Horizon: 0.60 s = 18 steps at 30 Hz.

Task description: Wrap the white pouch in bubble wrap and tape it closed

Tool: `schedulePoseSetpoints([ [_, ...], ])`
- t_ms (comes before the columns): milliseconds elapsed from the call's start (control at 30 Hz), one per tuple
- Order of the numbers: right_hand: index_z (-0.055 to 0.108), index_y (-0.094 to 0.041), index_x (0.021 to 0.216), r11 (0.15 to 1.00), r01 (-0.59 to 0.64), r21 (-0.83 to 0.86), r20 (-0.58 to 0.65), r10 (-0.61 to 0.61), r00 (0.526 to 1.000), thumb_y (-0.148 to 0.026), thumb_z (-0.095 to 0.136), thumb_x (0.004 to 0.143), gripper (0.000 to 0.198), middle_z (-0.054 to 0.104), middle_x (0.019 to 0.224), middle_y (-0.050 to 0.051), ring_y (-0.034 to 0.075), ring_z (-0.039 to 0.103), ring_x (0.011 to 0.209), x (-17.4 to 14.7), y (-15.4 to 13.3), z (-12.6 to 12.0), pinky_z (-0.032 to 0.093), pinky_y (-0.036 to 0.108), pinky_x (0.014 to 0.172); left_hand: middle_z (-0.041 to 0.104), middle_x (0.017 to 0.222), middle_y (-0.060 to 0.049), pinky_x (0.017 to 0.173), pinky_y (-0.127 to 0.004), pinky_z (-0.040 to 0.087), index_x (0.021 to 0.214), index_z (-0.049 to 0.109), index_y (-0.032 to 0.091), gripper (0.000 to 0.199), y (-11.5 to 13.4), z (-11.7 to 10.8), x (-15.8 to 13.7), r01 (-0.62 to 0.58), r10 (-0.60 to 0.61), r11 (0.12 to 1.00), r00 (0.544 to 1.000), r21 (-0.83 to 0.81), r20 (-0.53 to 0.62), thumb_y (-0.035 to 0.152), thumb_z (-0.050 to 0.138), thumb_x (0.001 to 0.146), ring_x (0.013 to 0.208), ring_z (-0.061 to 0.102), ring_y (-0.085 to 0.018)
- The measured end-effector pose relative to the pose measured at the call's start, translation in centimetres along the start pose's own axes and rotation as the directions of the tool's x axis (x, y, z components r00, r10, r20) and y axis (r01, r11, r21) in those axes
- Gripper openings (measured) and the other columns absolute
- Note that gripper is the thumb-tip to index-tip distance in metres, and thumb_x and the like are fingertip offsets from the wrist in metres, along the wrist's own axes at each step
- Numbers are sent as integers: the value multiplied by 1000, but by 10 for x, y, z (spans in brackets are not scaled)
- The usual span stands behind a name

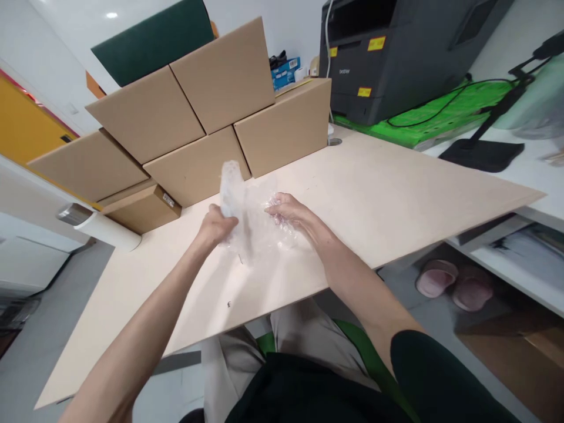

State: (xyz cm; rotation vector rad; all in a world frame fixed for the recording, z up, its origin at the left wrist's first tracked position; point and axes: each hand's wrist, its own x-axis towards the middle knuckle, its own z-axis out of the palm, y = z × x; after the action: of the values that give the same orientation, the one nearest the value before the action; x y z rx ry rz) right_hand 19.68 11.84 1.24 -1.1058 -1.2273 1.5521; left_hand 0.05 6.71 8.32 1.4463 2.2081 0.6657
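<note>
A piece of clear bubble wrap (237,197) stands up from the light wooden tabletop (352,194), spread between my two hands. My left hand (215,225) grips its left side, the thumb pressed across the front of the sheet. On the other side, my right hand (287,210) pinches a crumpled, shiny part of the same wrap, which hangs below the fingers to the tabletop. The wrap is see-through and blurred in places, so I cannot tell whether anything lies inside it.
Stacked cardboard boxes (189,170) line the table's back edge, with a dark green box (154,41) on top. A white roll (108,231) lies at the left. A dark printer (365,64) and a black stand (482,154) are at the right. Pink slippers (436,278) sit below.
</note>
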Motion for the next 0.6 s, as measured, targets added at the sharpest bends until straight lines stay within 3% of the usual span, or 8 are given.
schedulePoseSetpoints([
  [67, 48, -21, 77, 999, -19, 45, 14, 19, 1000, -7, 65, 74, 22, 54, 55, -6, 10, 46, 42, -2, -3, -4, 36, 22, 41, 69, 106, -16, 58, -28, 48, 131, 50, 13, 73, 23, 17, -7, -56, 56, 998, 997, 2, 52, 45, 77, 71, 74, 67, -23],
  [167, 54, -19, 80, 994, -40, 100, -21, 42, 999, -22, 65, 84, 12, 53, 54, -4, 11, 48, 44, 1, -3, -12, 38, 23, 44, 65, 116, -19, 55, -30, 48, 135, 48, 12, 74, 44, 43, -21, -134, 145, 989, 958, -62, 248, 66, 55, 84, 64, 66, -21],
  [267, 58, -17, 75, 993, -89, 81, -70, 95, 993, -49, 62, 87, 35, 55, 54, -1, 13, 52, 48, 8, 3, -19, 40, 24, 46, 68, 106, -14, 59, -30, 48, 119, 62, 11, 67, 44, 63, -29, -215, 246, 968, 906, -127, 344, 68, 42, 90, 69, 65, -21],
  [333, 60, -16, 74, 995, -86, 41, -83, 89, 993, -51, 70, 81, 36, 59, 59, 1, 14, 56, 54, 14, 10, -20, 44, 24, 50, 70, 101, -11, 66, -30, 50, 109, 67, 11, 59, 32, 71, -28, -232, 288, 954, 882, -190, 373, 63, 44, 92, 79, 66, -23],
  [400, 61, -16, 77, 998, -47, 39, -102, 51, 993, -35, 82, 71, 29, 63, 64, 0, 14, 60, 60, 18, 15, -18, 47, 23, 55, 69, 109, -12, 75, -31, 52, 114, 66, 12, 50, 15, 74, -24, -215, 276, 952, 912, -218, 304, 54, 53, 91, 92, 66, -24],
  [467, 61, -16, 81, 993, -27, 119, -98, 39, 994, -20, 85, 65, 29, 65, 68, -1, 14, 62, 63, 18, 16, -16, 49, 23, 58, 61, 130, -16, 87, -32, 51, 128, 59, 13, 54, -3, 73, -18, -181, 203, 958, 976, -221, 81, 47, 63, 86, 109, 63, -26],
  [533, 60, -16, 85, 964, -21, 266, -44, 33, 998, -14, 82, 66, 29, 68, 72, 0, 15, 64, 65, 14, 13, -13, 52, 24, 61, 50, 143, -18, 94, -32, 50, 138, 51, 15, 66, -20, 66, -13, -98, 63, 948, 990, -303, -126, 47, 68, 82, 123, 57, -28],
  [600, 60, -17, 89, 915, -7, 403, 40, -10, 999, -13, 80, 67, 29, 70, 77, 1, 15, 66, 68, 8, 9, -9, 55, 26, 64, 54, 140, -18, 94, -33, 52, 136, 51, 14, 68, -34, 56, -10, 22, -65, 851, 996, -525, -63, 53, 67, 82, 123, 58, -28],
])
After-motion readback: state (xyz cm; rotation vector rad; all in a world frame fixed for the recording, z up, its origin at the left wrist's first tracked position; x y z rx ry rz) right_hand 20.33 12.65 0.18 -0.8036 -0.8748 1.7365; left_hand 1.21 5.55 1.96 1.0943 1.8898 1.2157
